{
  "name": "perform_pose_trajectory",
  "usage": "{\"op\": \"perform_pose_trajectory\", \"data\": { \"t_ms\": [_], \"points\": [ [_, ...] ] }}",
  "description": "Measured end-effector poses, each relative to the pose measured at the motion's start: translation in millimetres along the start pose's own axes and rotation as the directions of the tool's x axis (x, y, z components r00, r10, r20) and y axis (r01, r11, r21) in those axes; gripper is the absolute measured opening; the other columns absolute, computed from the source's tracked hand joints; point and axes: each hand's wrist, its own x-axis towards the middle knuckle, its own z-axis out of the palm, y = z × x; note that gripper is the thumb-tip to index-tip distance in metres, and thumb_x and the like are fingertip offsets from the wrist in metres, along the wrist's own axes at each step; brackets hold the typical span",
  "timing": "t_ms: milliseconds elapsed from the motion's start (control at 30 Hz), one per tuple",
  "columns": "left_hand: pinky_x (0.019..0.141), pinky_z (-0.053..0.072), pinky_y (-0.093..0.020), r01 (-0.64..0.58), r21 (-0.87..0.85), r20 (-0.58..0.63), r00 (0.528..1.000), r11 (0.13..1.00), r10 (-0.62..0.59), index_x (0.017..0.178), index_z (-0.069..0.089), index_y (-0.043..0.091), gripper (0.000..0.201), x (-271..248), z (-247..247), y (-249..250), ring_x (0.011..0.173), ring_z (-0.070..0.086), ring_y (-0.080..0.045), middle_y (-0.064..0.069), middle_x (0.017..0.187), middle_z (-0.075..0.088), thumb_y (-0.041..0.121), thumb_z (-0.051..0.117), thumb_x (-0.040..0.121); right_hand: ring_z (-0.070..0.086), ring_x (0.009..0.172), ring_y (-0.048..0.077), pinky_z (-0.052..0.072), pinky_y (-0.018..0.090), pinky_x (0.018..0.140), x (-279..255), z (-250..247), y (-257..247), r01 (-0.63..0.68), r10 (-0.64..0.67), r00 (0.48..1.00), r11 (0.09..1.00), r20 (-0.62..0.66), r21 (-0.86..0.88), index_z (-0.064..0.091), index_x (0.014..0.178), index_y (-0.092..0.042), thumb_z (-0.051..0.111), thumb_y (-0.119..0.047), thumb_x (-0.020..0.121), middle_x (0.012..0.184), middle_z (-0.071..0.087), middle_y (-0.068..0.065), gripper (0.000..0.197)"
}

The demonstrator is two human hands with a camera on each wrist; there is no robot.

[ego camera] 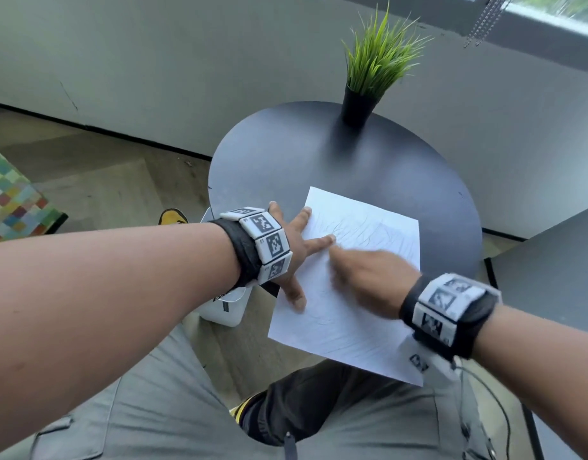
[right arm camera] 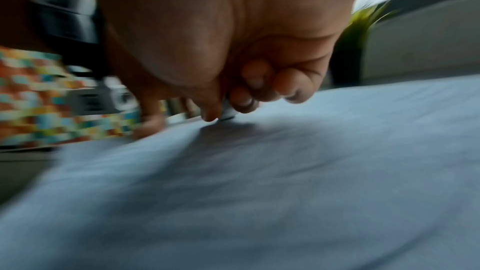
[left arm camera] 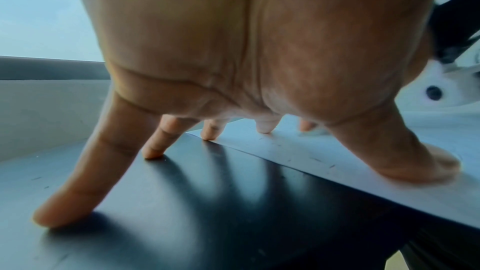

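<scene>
Holding down: the left hand (ego camera: 287,257) lies spread and flat with its straight fingers (left arm camera: 78,182) fanned out. The thumb and forefinger press the paper (ego camera: 362,320), and the two outer fingertips rest on the bare worktop (ego camera: 319,161).
Pinching hand: the right hand (ego camera: 369,277) is a smear of blur from above. At the wrist view its curled fingers and thumb pinch a small pale object (right arm camera: 228,113), whose tip touches the paper.
Object: too blurred and too covered by fingers to say what it is. From the head view it is hidden altogether.
Paper: a white sheet lying askew on the near side of the round dark worktop. Its near edge overhangs toward the lap and one near corner is lost behind the right wristband. The faint scribbled lines on it are unreadable.
Far edge: a grassy plant (ego camera: 380,58) in a black pot (ego camera: 357,109), well apart from the paper.
Under the left wrist: a white container (ego camera: 224,310), mostly hidden by the arm.
Far left: a chequered block (ego camera: 12,197), cut off by the frame.
</scene>
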Motion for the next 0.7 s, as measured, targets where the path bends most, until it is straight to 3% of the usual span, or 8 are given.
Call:
{"op": "perform_pose_trajectory", "data": {
  "t_ms": [67, 133, 200, 233, 400, 500, 567, 700],
  "points": [
    [0.105, 0.024, -0.080, -0.005, 0.009, -0.008, 1.000, 1.000, 0.005, 0.151, -0.020, 0.058, 0.133, -0.1, 0.7, -0.3, 0.144, -0.011, -0.065, -0.003, 0.166, -0.030, 0.085, 0.073, 0.059, 0.054, 0.080, 0.028, 0.050, 0.045, 0.076, -12.0, 11.2, -18.9, 0.150, -0.149, 0.985, 0.989, 0.081, 0.003, 0.033, 0.100, -0.024, 0.034, -0.032, 0.098, 0.092, 0.054, -0.003, 0.008],
    [0.105, 0.025, -0.080, -0.006, 0.004, -0.009, 1.000, 1.000, 0.006, 0.151, -0.019, 0.059, 0.132, -1.3, 0.2, -0.2, 0.145, -0.010, -0.064, -0.003, 0.166, -0.029, 0.085, 0.073, 0.060, 0.055, 0.084, 0.028, 0.049, 0.042, 0.077, -7.2, 3.1, -2.4, 0.029, -0.028, 0.996, 0.999, 0.090, -0.014, 0.034, 0.100, -0.025, 0.035, -0.037, 0.100, 0.098, 0.058, -0.002, 0.012],
    [0.104, 0.025, -0.080, -0.002, 0.001, -0.006, 1.000, 1.000, 0.002, 0.150, -0.019, 0.059, 0.131, -1.9, -0.8, 0.0, 0.145, -0.009, -0.064, -0.003, 0.166, -0.028, 0.085, 0.073, 0.060, 0.055, 0.083, 0.030, 0.049, 0.040, 0.077, 3.5, -7.8, 27.8, -0.176, 0.176, 0.984, 0.984, -0.025, -0.026, 0.034, 0.098, -0.023, 0.035, -0.040, 0.100, 0.100, 0.063, 0.003, 0.018],
    [0.104, 0.025, -0.080, 0.000, 0.001, -0.004, 1.000, 1.000, 0.000, 0.150, -0.020, 0.059, 0.131, -2.1, -1.2, 0.0, 0.145, -0.009, -0.063, -0.003, 0.166, -0.029, 0.085, 0.072, 0.060, 0.052, 0.081, 0.029, 0.047, 0.038, 0.075, 5.1, -8.6, 32.8, -0.203, 0.202, 0.978, 0.979, -0.056, -0.016, 0.033, 0.096, -0.022, 0.036, -0.039, 0.100, 0.098, 0.062, 0.004, 0.017],
    [0.105, 0.026, -0.079, 0.001, 0.026, 0.000, 1.000, 1.000, -0.001, 0.151, -0.021, 0.058, 0.133, -1.8, -0.8, 0.6, 0.144, -0.010, -0.065, -0.003, 0.166, -0.030, 0.086, 0.072, 0.060, 0.053, 0.082, 0.025, 0.045, 0.038, 0.072, -13.5, 10.7, -21.9, 0.118, -0.118, 0.984, 0.993, 0.131, 0.011, 0.033, 0.099, -0.026, 0.040, -0.020, 0.093, 0.094, 0.054, -0.004, 0.011],
    [0.104, 0.026, -0.080, 0.002, 0.031, 0.007, 1.000, 1.000, -0.003, 0.151, -0.019, 0.058, 0.134, -1.4, -1.9, 0.8, 0.144, -0.007, -0.065, -0.003, 0.166, -0.028, 0.087, 0.072, 0.058, 0.058, 0.091, 0.027, 0.045, 0.037, 0.075, 0.5, -2.1, 17.3, -0.128, 0.127, 0.991, 0.991, 0.034, 0.034, 0.035, 0.101, -0.026, 0.036, -0.038, 0.098, 0.102, 0.060, -0.002, 0.012],
    [0.105, 0.025, -0.080, -0.012, 0.063, -0.002, 1.000, 0.998, 0.012, 0.153, -0.017, 0.056, 0.135, -0.1, -4.3, 0.4, 0.146, -0.006, -0.061, -0.004, 0.166, -0.027, 0.089, 0.071, 0.055, 0.055, 0.084, 0.031, 0.044, 0.038, 0.071, 7.1, -5.8, 43.7, -0.270, 0.269, 0.963, 0.963, -0.018, -0.021, 0.034, 0.098, -0.023, 0.032, -0.040, 0.099, 0.100, 0.061, 0.006, 0.018],
    [0.111, 0.022, -0.074, -0.082, 0.130, -0.051, 0.995, 0.988, 0.089, 0.160, -0.013, 0.038, 0.143, 2.6, -4.2, 4.9, 0.154, -0.015, -0.038, -0.002, 0.167, -0.025, 0.087, 0.073, 0.056, 0.052, 0.080, 0.035, 0.043, 0.040, 0.070, 15.4, -5.3, 62.5, -0.413, 0.416, 0.908, 0.908, -0.049, 0.061, 0.032, 0.099, -0.017, 0.031, -0.036, 0.102, 0.091, 0.054, 0.012, 0.020]
  ]
}}
